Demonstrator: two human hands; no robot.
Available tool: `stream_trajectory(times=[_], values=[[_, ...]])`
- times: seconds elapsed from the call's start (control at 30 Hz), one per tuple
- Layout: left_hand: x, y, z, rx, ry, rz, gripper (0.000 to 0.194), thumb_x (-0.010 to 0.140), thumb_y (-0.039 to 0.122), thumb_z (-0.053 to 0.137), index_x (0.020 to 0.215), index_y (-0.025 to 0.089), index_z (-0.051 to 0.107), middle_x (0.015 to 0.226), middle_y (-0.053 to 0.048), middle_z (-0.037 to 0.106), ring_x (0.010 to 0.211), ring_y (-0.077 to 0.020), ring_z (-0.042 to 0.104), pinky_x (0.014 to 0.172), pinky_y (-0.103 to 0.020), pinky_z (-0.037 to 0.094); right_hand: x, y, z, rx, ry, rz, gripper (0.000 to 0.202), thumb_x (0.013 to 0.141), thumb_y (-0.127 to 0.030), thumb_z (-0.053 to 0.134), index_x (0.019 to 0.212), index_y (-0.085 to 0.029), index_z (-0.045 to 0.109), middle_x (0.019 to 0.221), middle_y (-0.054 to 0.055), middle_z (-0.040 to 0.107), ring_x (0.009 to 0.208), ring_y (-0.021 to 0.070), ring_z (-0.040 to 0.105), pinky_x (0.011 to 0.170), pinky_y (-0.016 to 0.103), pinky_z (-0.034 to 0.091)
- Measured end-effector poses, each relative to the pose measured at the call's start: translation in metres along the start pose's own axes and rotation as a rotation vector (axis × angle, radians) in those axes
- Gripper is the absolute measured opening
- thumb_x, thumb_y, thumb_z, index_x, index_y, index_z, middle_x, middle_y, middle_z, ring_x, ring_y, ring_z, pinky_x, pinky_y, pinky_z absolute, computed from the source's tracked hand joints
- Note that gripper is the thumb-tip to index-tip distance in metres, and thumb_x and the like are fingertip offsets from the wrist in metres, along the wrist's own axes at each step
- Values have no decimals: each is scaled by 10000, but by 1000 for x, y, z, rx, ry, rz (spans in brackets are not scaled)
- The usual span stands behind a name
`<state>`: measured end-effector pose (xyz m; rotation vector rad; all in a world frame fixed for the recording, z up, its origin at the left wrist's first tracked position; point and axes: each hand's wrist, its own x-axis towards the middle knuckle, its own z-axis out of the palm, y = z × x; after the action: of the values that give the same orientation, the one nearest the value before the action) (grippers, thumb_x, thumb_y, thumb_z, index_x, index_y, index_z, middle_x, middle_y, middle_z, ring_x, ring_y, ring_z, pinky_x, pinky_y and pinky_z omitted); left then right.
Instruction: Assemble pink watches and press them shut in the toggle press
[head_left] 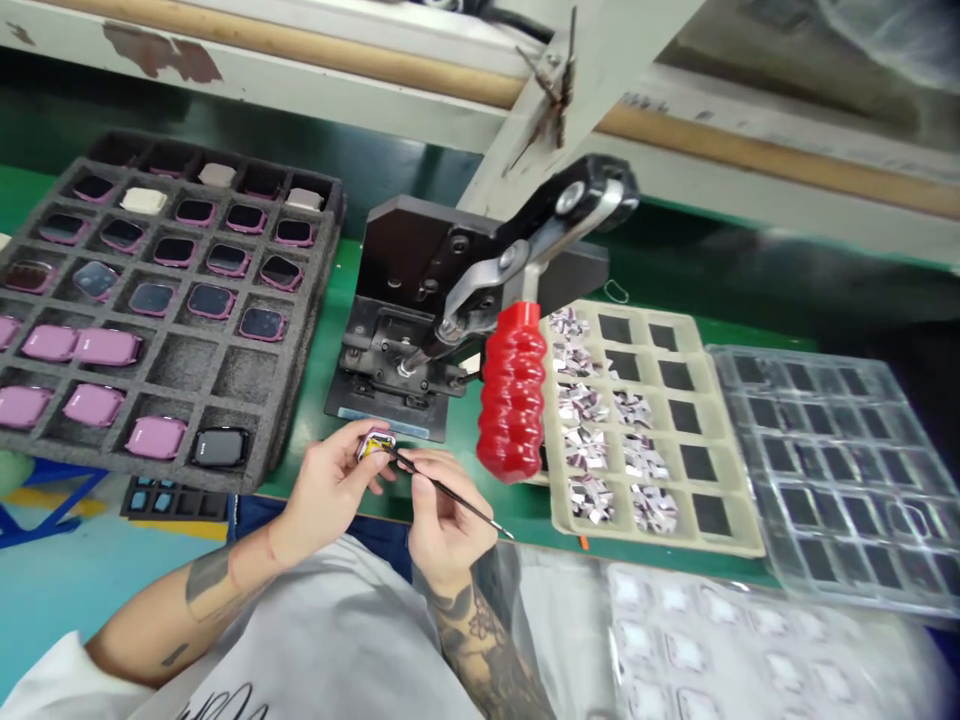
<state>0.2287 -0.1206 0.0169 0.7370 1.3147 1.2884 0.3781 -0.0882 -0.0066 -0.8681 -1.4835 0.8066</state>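
My left hand is closed on a small smartwatch case with a purple rim and a yellow patch inside. In my right hand is a thin black tweezers-like tool; its tip reaches the open side of the case, and its exact kind is hard to make out. Both hands are close together, just in front of a black toggle clamp press with a red ribbed handle. The fingertips partly cover the case.
A grey foam tray with purple, black and white watch bodies stands at the left. On the right are a beige compartment tray holding small shiny pieces, a clear plastic tray and a bagged sheet of parts. A metal frame crosses above.
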Motion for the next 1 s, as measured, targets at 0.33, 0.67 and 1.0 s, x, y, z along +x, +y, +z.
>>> stream_trajectory(times=[0.33, 0.67, 1.0], values=[[-1, -4, -1, -44, 7, 5, 419, 1000, 423, 835, 1316, 159, 755, 963, -77, 847, 751, -192, 797, 649, -266, 665, 4, 1, -6, 96, -54, 141, 113, 1052, -198, 699, 1116, -235, 785, 997, 87, 826, 935, 258, 816, 826, 445, 697], [-2, -6, -1, -30, 33, 35, 438, 995, 419, 835, 1323, 140, 753, 902, -63, 830, 704, -178, 788, 618, -249, 654, 1, 3, -2, 100, -25, 56, 250, 1021, -92, 713, 1180, -256, 814, 1065, 81, 843, 993, 255, 813, 932, 480, 669], [-4, -9, -3, 5, 2, 35, 418, 1025, 392, 798, 1349, 136, 732, 963, -83, 842, 756, -187, 801, 657, -267, 676, 3, 1, -1, 136, -23, 90, 250, 1031, -115, 715, 1190, -274, 826, 1062, 79, 844, 1004, 256, 814, 934, 470, 680]])
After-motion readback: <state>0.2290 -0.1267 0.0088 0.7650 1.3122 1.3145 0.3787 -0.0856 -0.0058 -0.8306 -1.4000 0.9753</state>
